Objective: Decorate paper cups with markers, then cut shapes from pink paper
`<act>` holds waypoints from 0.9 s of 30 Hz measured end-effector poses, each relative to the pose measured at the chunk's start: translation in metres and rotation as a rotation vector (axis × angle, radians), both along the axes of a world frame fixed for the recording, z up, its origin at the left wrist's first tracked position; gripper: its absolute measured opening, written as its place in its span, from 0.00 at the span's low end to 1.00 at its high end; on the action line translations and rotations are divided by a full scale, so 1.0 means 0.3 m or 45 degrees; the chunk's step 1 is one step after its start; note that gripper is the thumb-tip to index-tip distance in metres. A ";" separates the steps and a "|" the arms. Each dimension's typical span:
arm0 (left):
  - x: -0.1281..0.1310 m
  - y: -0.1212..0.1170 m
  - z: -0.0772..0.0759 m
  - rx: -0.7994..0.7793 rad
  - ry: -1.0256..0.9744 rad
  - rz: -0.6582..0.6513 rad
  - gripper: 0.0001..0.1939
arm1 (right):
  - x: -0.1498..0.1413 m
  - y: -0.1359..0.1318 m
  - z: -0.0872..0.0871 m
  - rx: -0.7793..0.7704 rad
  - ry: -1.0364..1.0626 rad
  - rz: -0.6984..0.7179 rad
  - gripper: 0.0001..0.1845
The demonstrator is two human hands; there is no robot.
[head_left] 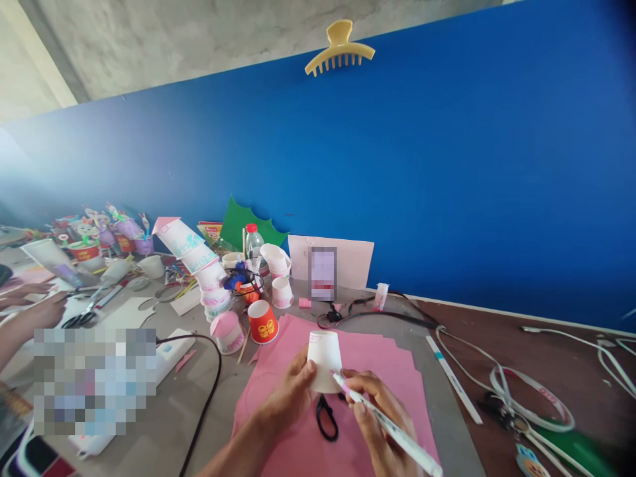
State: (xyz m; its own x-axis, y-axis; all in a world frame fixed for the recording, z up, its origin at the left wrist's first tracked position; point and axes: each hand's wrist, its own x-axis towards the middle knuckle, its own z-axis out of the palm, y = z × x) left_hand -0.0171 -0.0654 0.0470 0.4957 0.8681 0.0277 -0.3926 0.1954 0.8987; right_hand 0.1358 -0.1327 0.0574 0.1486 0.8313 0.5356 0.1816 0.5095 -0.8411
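Observation:
My left hand [293, 384] grips a white paper cup [324, 358] by its left side, the cup standing upside down with its wide rim low. Faint pink lines show near its top left. In my right hand [380, 411] is a white marker pen [397, 434], its pink tip at the cup's lower right side. Both hands are over a pink paper sheet [397, 371]. Black-handled scissors [326, 424] lie on the sheet below the cup, their blades mostly hidden. A red paper cup [263, 322] and a pink-topped cup [227, 332] stand to the left.
A tilted stack of decorated cups [207, 271] rises at the left, beside a blue glue gun [236, 279]. Another marker [453, 377] and coiled white cables [501, 384] lie at the right. A power strip [173, 348] and another person's hands [40, 311] are at far left.

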 end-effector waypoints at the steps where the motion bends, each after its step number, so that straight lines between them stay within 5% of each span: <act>1: -0.001 0.002 -0.007 -0.006 -0.010 0.021 0.21 | 0.000 -0.001 0.001 -0.017 0.003 -0.012 0.13; 19: -0.018 0.027 -0.118 0.192 0.181 0.148 0.22 | 0.005 0.019 0.018 0.058 -0.116 0.075 0.06; 27: -0.021 0.026 -0.107 0.249 0.271 0.150 0.24 | 0.008 0.025 0.013 0.047 -0.174 0.052 0.06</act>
State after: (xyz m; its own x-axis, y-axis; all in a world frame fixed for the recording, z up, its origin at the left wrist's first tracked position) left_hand -0.0234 -0.0576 0.0149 0.4048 0.9082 0.1064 -0.2009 -0.0252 0.9793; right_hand 0.1381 -0.1252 0.0613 0.0388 0.8146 0.5788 0.2715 0.5488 -0.7906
